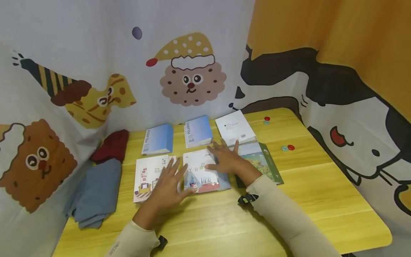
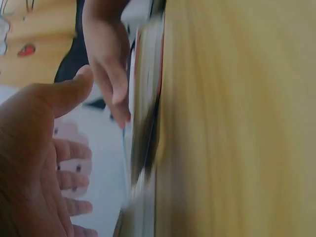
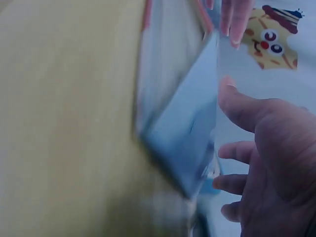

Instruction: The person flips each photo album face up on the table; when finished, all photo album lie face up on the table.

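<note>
Fingers spread, my left hand point(image 1: 167, 189) hovers over the right part of a white illustrated book point(image 1: 142, 178); its thumb reaches toward a second illustrated book point(image 1: 200, 180). My right hand point(image 1: 226, 159) is spread over that second book's upper right corner, fingertips near the lower edge of a white-covered book point(image 1: 236, 126). Neither hand grips anything. In the right wrist view, a blue-grey cover point(image 3: 185, 118) sticks out at an angle from the second book. To the right lies a book with a landscape cover and green edge point(image 1: 273, 167), partly behind the right wrist.
Two blue Polaroid-labelled books point(image 1: 158, 137) point(image 1: 198, 131) lie in the back row. At the left are folded grey-blue cloth point(image 1: 99, 189) and dark red cloth point(image 1: 113, 144). Small red and green discs point(image 1: 290, 147) lie on the yellow wooden table point(image 1: 321, 200). A printed curtain point(image 1: 112, 46) hangs behind.
</note>
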Motion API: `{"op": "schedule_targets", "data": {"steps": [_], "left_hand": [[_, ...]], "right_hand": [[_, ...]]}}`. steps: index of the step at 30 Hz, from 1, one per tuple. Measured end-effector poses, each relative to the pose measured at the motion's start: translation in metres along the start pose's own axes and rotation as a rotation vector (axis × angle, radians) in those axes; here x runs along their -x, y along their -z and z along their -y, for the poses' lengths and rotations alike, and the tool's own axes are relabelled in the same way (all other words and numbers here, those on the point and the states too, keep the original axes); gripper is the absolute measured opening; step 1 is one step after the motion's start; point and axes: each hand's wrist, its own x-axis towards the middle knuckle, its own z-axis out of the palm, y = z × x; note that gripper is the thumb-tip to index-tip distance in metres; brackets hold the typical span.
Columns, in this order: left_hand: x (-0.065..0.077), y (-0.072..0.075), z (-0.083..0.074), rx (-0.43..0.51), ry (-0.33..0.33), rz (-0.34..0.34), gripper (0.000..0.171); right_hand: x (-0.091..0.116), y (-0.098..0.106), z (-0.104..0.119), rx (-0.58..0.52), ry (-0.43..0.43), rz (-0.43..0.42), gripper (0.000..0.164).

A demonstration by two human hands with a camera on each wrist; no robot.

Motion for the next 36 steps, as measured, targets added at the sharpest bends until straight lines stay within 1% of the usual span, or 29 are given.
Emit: {"op": "schedule_targets", "data": {"steps": [2, 5, 7, 8, 10, 13, 17, 20, 26, 31, 36], "left_hand": [[-0.006, -0.005, -0.009, 0.024, -0.011, 0.008, 0.094], [-0.012, -0.014, -0.019, 0.065, -0.028, 0.018, 0.093], [-0.014, -0.019, -0.024, 0.103, -0.038, 0.034, 0.093], [-0.015, -0.022, -0.026, 0.116, -0.043, 0.052, 0.094], [-0.016, -0.026, -0.030, 0.121, -0.061, 0.079, 0.095], [-0.019, -0.033, -0.035, 0.088, -0.068, 0.108, 0.097], [-0.021, -0.042, -0.040, 0.031, -0.077, 0.084, 0.093], [-0.021, -0.049, -0.042, 0.023, -0.073, 0.049, 0.087], [-0.021, -0.060, -0.041, 0.062, -0.046, 0.011, 0.080], [-0.021, -0.064, -0.039, 0.066, -0.065, -0.029, 0.075], [-0.018, -0.066, -0.037, 0.108, -0.061, -0.029, 0.075]], "right_hand": [[0.005, 0.002, -0.009, -0.018, 0.006, 0.007, 0.090], [0.009, 0.002, -0.019, -0.033, 0.020, 0.005, 0.087], [0.011, 0.002, -0.024, -0.052, 0.033, 0.001, 0.085], [0.011, 0.002, -0.026, -0.065, 0.039, -0.003, 0.084], [0.012, 0.003, -0.030, -0.079, 0.047, -0.009, 0.083], [0.012, 0.003, -0.034, -0.084, 0.057, -0.022, 0.082], [0.010, 0.001, -0.037, -0.077, 0.073, -0.033, 0.081], [0.010, -0.001, -0.040, -0.085, 0.082, -0.033, 0.081], [0.008, -0.004, -0.043, -0.086, 0.094, -0.045, 0.081], [0.007, -0.004, -0.043, -0.112, 0.108, -0.085, 0.080], [0.008, 0.000, -0.041, -0.166, 0.120, -0.139, 0.078]]}}
